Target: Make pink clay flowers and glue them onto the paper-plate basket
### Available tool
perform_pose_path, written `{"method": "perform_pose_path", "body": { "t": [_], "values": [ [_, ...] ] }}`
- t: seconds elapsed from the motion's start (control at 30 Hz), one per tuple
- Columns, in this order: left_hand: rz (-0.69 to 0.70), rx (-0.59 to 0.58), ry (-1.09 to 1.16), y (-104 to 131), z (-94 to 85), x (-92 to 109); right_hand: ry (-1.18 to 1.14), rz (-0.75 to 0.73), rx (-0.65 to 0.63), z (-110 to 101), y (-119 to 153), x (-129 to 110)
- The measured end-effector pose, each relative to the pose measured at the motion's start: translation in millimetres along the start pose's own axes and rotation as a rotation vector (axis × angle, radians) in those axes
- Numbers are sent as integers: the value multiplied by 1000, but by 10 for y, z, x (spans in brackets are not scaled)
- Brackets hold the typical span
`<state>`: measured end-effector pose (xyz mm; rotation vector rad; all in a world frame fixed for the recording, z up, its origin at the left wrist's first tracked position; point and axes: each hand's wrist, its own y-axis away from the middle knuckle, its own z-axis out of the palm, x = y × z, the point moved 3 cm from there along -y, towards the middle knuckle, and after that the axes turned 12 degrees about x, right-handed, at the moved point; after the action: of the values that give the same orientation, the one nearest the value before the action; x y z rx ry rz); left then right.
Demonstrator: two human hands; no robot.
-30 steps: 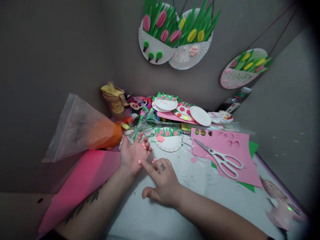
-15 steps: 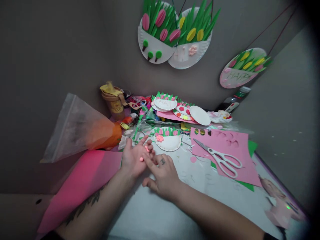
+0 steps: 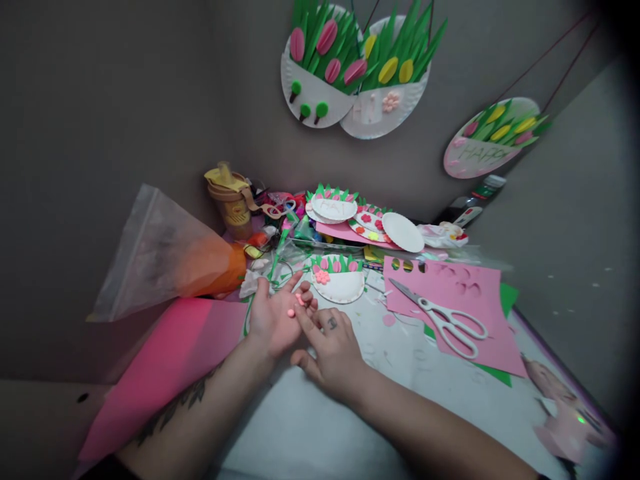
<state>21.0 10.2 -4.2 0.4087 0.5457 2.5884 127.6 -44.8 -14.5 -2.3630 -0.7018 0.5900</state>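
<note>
My left hand (image 3: 273, 323) is turned palm up, its thumb and index finger extended and the other fingers partly curled. It holds a few small pink clay balls (image 3: 291, 313), one on the palm and others by the curled fingers. From the right, my right hand (image 3: 333, 350) reaches in with its index fingertip at the balls and its thumb held apart below. Just beyond both hands lies a small white paper-plate basket (image 3: 345, 288) with green paper grass, pink paper tulips and a pink flower (image 3: 323, 277) made of little balls.
White-handled scissors (image 3: 450, 325) lie on pink paper (image 3: 480, 287) at right. A plastic bag with orange contents (image 3: 210, 267) stands left, near a brown cup (image 3: 235, 213). Decorated plates (image 3: 334, 208) are piled behind; larger plate baskets (image 3: 320, 100) hang on the wall.
The whole view has shifted slightly. Both hands keep nearly the same pose, with the right index fingertip still at the pink balls in the left hand.
</note>
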Motion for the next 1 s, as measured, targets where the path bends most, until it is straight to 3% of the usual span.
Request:
{"method": "perform_pose_path", "body": {
  "t": [0.4, 0.57, 0.67, 0.8, 1.0],
  "values": [
    [-36, 50, -47, 5, 12, -34, 11, -83, 69, -17, -12, -119],
    [59, 72, -49, -20, 15, 23, 20, -114, 77, -24, -12, -139],
    [-5, 64, -85, -23, 4, -3, 5, -71, 72, -21, -14, -112],
    [68, 42, -66, -14, 4, 30, -12, -37, 28, 1, -1, -89],
    [5, 38, -93, -5, 18, 5, -20, -24, 47, 12, -2, -110]
  ]
}}
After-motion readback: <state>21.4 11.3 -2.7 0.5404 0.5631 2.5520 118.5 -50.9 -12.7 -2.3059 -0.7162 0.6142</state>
